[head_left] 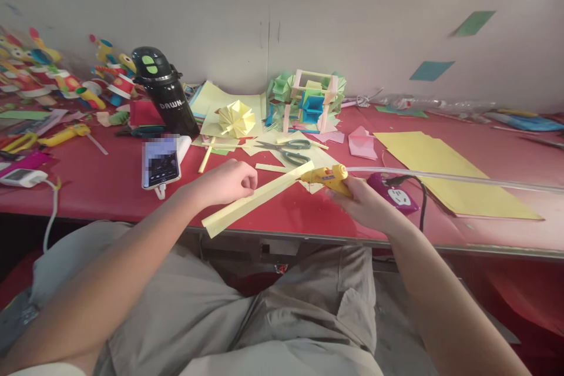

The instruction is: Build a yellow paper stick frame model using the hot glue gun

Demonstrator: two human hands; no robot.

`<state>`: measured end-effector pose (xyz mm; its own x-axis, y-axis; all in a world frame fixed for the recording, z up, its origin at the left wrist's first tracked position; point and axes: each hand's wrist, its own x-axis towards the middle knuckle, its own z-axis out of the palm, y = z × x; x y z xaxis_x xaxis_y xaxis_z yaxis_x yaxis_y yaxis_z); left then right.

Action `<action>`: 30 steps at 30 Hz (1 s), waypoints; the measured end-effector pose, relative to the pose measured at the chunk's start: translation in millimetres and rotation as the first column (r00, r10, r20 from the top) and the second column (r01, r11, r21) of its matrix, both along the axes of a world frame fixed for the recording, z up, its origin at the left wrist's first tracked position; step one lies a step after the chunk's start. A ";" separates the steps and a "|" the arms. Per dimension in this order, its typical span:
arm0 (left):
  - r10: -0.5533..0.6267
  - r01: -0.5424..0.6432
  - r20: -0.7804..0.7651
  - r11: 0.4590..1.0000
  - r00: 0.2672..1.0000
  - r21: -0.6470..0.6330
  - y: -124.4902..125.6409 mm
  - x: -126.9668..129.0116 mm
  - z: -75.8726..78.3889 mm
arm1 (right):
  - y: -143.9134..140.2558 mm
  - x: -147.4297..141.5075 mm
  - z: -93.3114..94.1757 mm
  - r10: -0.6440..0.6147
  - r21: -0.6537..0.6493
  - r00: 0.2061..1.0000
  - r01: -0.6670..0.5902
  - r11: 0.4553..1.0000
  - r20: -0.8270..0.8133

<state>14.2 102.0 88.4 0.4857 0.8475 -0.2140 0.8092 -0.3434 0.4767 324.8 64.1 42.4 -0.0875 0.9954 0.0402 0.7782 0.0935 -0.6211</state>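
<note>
My right hand (368, 202) grips a yellow hot glue gun (326, 176) with a long clear glue stick (423, 174) trailing from its back to the right. The gun's nozzle points left and meets, or nearly meets, the right end of a folded pale yellow paper strip (259, 200). That strip lies slantwise near the table's front edge, one side rolled or folded over. Closed fingers of my left hand (235, 181) pinch its upper edge near the middle. Scissors (293, 151) with grey-green handles lie just behind the strip among yellow scraps.
Behind are a yellow folded-paper wheel (238, 119), a paper-and-stick model (312, 103) and a black bottle (165, 94). A phone (161, 161) stands left; a purple power socket (396, 195) and yellow sheets (458, 176) lie right. Another yellow glue gun (66, 135) rests far left.
</note>
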 end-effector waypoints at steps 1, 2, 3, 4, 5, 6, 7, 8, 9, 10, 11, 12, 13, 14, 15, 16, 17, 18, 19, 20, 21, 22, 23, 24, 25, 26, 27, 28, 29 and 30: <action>-0.002 0.002 0.000 1.000 1.000 0.000 0.0 0.0 -0.1 | 0.3 0.7 0.1 0.004 -0.029 1.000 -0.004 1.000 0.014; -0.005 0.005 0.000 1.000 1.000 -0.001 -0.1 0.1 -0.2 | 0.8 1.6 0.1 0.012 -0.052 1.000 -0.011 0.999 0.019; -0.007 0.007 0.000 1.000 1.000 -0.004 -0.2 0.2 -0.2 | 1.3 2.7 -0.1 0.012 -0.067 1.000 -0.010 0.998 0.028; -0.008 0.008 0.001 1.000 1.000 -0.009 -0.2 0.4 -0.2 | 1.9 4.0 -0.6 0.005 -0.063 1.000 -0.003 0.998 0.028; -0.009 0.009 0.003 1.000 1.000 -0.015 -0.2 0.4 -0.2 | 2.6 5.3 -1.2 -0.002 -0.055 1.000 0.004 0.998 0.028; -0.010 0.010 0.006 1.000 1.000 -0.020 -0.1 0.3 -0.4 | 3.3 6.6 -1.9 -0.007 -0.047 1.000 0.008 0.999 0.026; -0.009 0.009 0.010 1.000 1.000 -0.023 0.0 0.1 -0.6 | 3.9 7.9 -2.6 -0.009 -0.041 1.000 0.010 0.999 0.024; -0.008 0.008 0.013 1.000 1.000 -0.024 0.2 -0.3 -1.0 | 4.4 8.9 -3.3 -0.007 -0.037 1.000 0.008 0.999 0.021; -0.007 0.007 0.016 1.000 1.000 -0.024 0.4 -0.7 -1.4 | 4.9 9.8 -3.8 -0.004 -0.033 1.000 0.004 0.999 0.017; -0.006 0.006 0.018 1.000 1.000 -0.024 0.6 -1.2 -1.8 | 5.2 10.4 -4.1 0.000 -0.029 1.000 0.000 1.000 0.014; -0.005 0.005 0.019 1.000 1.000 -0.022 0.7 -1.7 -2.2 | 5.4 10.8 -4.3 0.000 -0.023 1.000 0.000 1.000 0.011; -0.005 0.005 0.019 1.000 1.000 -0.022 0.8 -2.1 -2.4 | 5.4 11.0 -4.4 -0.001 -0.017 1.000 0.001 1.000 0.008; -0.005 0.006 0.019 1.000 1.000 -0.024 0.9 -2.3 -2.5 | 5.3 10.9 -4.4 -0.003 -0.013 1.000 0.003 1.000 0.005; -0.007 0.007 0.020 1.000 1.000 -0.027 0.9 -2.4 -2.4 | 5.1 10.8 -4.3 -0.006 -0.011 1.000 0.006 1.000 0.002; -0.007 0.008 0.021 1.000 1.000 -0.029 1.0 -2.5 -2.3 | 4.7 10.5 -4.1 -0.009 -0.012 1.000 0.009 1.000 -0.001; -0.008 0.008 0.023 0.999 1.000 -0.032 1.0 -2.4 -2.1 | 4.3 10.1 -3.9 -0.013 -0.014 1.000 0.013 1.000 -0.006; -0.007 0.008 0.024 0.999 1.000 -0.033 1.0 -2.3 -1.9 | 3.9 9.7 -3.7 -0.017 -0.014 1.000 0.017 1.000 -0.011; -0.006 0.007 0.025 0.999 1.000 -0.032 1.0 -2.2 -1.8 | 3.5 9.3 -3.3 -0.021 -0.016 1.000 0.020 1.000 -0.017; -0.005 0.006 0.026 1.000 1.000 -0.030 1.0 -2.1 -1.7 | 3.2 8.9 -3.0 -0.022 -0.016 0.999 0.022 1.000 -0.025; -0.006 0.007 0.027 1.000 1.000 -0.028 1.0 -2.0 -1.8 | 2.9 8.6 -2.6 -0.022 -0.015 0.999 0.022 1.000 -0.034; -0.008 0.009 0.027 1.000 1.000 -0.027 1.0 -2.0 -1.9 | 2.8 8.4 -2.2 -0.022 -0.014 0.999 0.022 1.000 -0.041; -0.009 0.010 0.028 1.000 1.000 -0.026 1.0 -2.1 -2.2 | 2.8 8.2 -1.9 -0.025 -0.012 0.999 0.024 1.000 -0.046; -0.011 0.011 0.029 1.000 1.000 -0.024 1.1 -2.3 -2.6 | 3.0 8.3 -1.7 -0.029 -0.009 0.998 0.028 1.000 -0.050; -0.012 0.013 0.030 1.000 0.999 -0.024 1.2 -2.6 -3.0 | 3.4 8.5 -1.7 -0.035 -0.003 0.998 0.035 0.999 -0.052; -0.013 0.013 0.030 1.000 0.999 -0.023 1.4 -2.9 -3.4 | 3.9 8.9 -1.8 -0.042 0.002 0.998 0.042 0.999 -0.053; -0.012 0.013 0.030 1.000 0.999 -0.022 1.6 -3.2 -3.8 | 4.6 9.4 -2.1 -0.048 0.006 0.997 0.049 0.999 -0.053; -0.013 0.014 0.030 1.000 0.999 -0.021 1.8 -3.6 -4.2 | 5.3 10.1 -2.4 -0.053 0.008 0.997 0.053 0.999 -0.051; -0.014 0.014 0.029 1.000 0.999 -0.021 2.1 -3.9 -4.6 | 6.0 10.7 -2.6 -0.056 0.010 0.997 0.057 0.998 -0.048; -0.015 0.015 0.028 1.000 1.000 -0.021 2.4 -4.2 -4.8 | 6.6 11.4 -2.8 -0.058 0.011 0.997 0.059 0.998 -0.046; -0.014 0.015 0.026 1.000 1.000 -0.020 2.6 -4.4 -5.0 | 7.1 12.0 -2.8 -0.063 0.014 0.997 0.063 0.998 -0.042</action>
<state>9.8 104.6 83.4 0.5036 0.8360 -0.2180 0.7915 -0.3453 0.5043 336.8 71.2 39.6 -0.0225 0.9981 0.0575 0.7563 0.0546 -0.6519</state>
